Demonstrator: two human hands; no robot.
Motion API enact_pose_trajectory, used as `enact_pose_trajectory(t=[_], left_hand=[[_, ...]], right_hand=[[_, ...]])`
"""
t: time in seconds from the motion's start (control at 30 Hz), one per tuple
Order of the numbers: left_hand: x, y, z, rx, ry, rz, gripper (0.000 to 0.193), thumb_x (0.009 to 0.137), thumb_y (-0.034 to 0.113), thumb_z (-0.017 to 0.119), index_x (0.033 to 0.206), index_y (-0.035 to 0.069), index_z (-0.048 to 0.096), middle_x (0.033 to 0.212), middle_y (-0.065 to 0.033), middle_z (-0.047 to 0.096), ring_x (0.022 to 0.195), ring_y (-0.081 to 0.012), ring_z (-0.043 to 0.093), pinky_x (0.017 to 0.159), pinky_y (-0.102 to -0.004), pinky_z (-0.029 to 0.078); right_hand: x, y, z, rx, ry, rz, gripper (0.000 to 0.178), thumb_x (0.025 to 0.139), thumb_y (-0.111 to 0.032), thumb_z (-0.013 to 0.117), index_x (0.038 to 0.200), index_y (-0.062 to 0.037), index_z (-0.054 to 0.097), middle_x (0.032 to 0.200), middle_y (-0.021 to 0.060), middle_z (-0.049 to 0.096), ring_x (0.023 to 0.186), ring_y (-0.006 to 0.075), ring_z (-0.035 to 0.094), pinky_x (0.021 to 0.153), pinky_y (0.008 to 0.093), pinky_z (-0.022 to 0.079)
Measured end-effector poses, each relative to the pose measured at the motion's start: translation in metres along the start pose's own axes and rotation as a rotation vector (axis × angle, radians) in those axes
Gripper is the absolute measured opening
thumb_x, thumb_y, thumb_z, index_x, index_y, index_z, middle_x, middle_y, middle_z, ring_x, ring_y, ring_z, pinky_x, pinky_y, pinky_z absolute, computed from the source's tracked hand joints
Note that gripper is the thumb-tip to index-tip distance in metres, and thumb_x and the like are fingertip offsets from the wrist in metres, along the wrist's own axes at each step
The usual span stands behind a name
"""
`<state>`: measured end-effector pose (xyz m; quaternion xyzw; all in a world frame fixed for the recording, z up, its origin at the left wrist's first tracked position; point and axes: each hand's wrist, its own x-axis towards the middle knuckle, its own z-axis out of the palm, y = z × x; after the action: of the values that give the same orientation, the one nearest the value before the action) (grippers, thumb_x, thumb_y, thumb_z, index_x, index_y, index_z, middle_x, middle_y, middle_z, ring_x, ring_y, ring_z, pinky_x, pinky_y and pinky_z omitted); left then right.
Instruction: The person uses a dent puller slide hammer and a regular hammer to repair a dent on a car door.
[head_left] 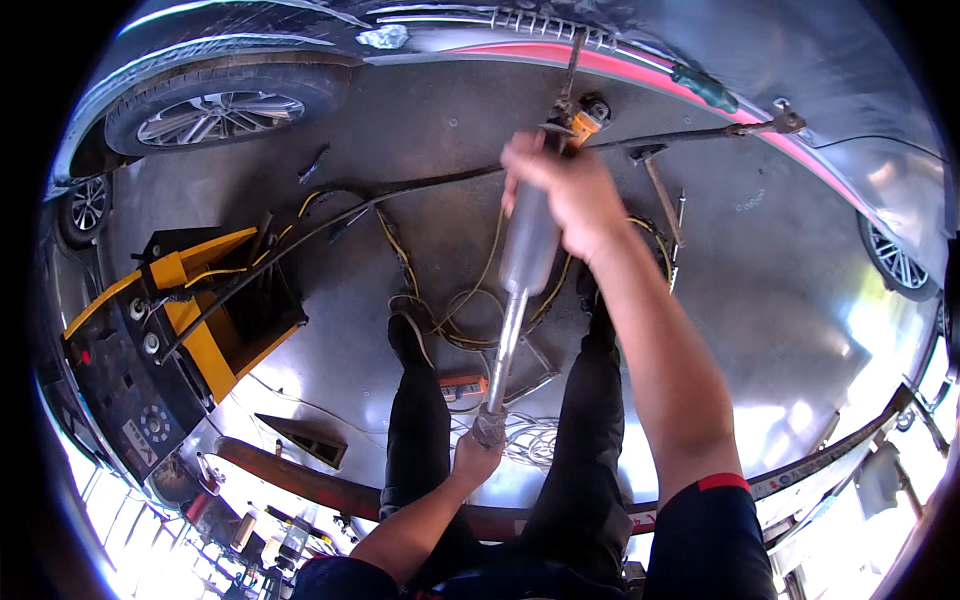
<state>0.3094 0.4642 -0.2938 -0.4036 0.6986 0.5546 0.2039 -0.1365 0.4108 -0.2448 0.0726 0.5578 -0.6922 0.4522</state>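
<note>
A slide hammer [506, 345] spans from near my body to the car's side, its bright rod tilted slightly right. My left hand [474, 463] is closed around the knobby near end. My right hand [575, 190] wraps the upper part of its grey sliding weight [528, 250]; hand and weight are smeared by motion. Past the weight, a dark hook [573, 68] reaches a row of small metal rings [535, 24] on the car panel [780, 50]. A thin rod runs along the rings and ends in a green handle [705, 88].
On the floor lie an orange power tool [587, 122], a hammer [664, 195] and yellow-black cables [400, 255]. A long dark bar [430, 183] crosses beneath my right hand. A yellow-black machine [180, 310] stands at left. Behind it is a car wheel [220, 115]. An orange box [463, 387] lies between my legs.
</note>
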Motion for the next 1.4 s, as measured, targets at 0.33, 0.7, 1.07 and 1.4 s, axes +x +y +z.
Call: enact_pose_trajectory(t=[0.33, 0.7, 1.07, 1.4], left_hand=[[-0.103, -0.099, 0.011, 0.383, -0.404, 0.096, 0.034, 0.092, 0.033, 0.061, 0.103, 0.001, 0.066, 0.092, -0.0197, 0.071, 0.091, -0.0359, 0.069, 0.081, -0.0466, 0.054], [-0.015, 0.004, 0.022, 0.169, -0.142, -0.223, 0.035, 0.085, 0.033, 0.07, 0.101, 0.002, 0.066, 0.089, -0.0219, 0.071, 0.09, -0.0402, 0.069, 0.077, -0.0472, 0.055], [-0.006, 0.016, 0.03, 0.242, -0.007, -0.105, 0.031, 0.084, 0.03, 0.07, 0.098, 0.002, 0.067, 0.086, -0.0207, 0.071, 0.088, -0.0408, 0.068, 0.073, -0.0471, 0.055], [-0.037, 0.016, 0.014, 0.048, 0.112, -0.019, 0.028, 0.08, 0.023, 0.073, 0.1, 0.004, 0.069, 0.083, -0.015, 0.072, 0.084, -0.0327, 0.072, 0.074, -0.0409, 0.056]], right_hand=[[-0.224, 0.308, 0.021, -0.296, 0.371, 0.31, 0.033, 0.081, -0.029, 0.079, 0.086, 0.0015, 0.068, 0.072, 0.0042, 0.065, 0.07, 0.0104, 0.061, 0.064, 0.0295, 0.048], [-0.172, 0.161, 0.006, -0.027, 0.112, 0.219, 0.012, 0.092, -0.011, 0.066, 0.09, -0.0002, 0.062, 0.08, 0.0058, 0.064, 0.077, 0.0148, 0.065, 0.072, 0.0314, 0.052], [-0.149, 0.159, -0.002, 0.023, 0.045, 0.206, 0.015, 0.09, -0.015, 0.07, 0.092, -0.0024, 0.063, 0.078, 0.0037, 0.065, 0.073, 0.0111, 0.063, 0.068, 0.0272, 0.05], [-0.036, 0.009, -0.001, 0.031, 0.022, 0.124, 0.024, 0.09, -0.027, 0.072, 0.087, -0.0037, 0.065, 0.068, 0.0063, 0.064, 0.06, 0.0157, 0.064, 0.056, 0.0311, 0.051]])
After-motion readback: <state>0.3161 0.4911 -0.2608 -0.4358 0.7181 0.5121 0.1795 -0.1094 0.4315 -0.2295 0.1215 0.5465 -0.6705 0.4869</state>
